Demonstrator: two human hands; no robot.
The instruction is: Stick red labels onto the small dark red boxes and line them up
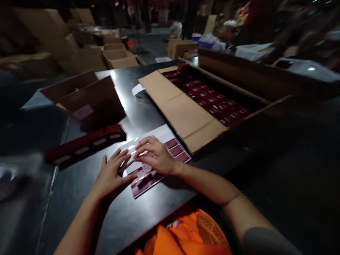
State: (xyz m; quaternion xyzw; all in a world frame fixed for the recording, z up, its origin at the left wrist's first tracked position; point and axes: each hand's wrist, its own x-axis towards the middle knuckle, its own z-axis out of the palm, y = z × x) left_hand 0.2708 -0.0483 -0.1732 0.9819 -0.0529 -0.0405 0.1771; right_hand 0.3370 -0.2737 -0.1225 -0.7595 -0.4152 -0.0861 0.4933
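Observation:
A sheet of dark red labels (174, 148) lies on the metal table, with part of its white backing bare at the top. Over its left side my left hand (114, 174) is spread, fingers apart, the thumb by the lower labels. My right hand (155, 156) is over the middle of the sheet, its thumb and forefinger curled towards each other; whatever they pinch, if anything, is too small to make out. A row of dark red boxes (87, 143) stands to the left of the sheet, some with pale labels on their sides.
A large open carton (186, 109) packed with dark red boxes stands at the right. Behind the row is a smaller open carton (90, 99). A roll of white tape (138, 90) sits near the large carton's flap. Orange cloth (186, 233) shows below the table's front edge.

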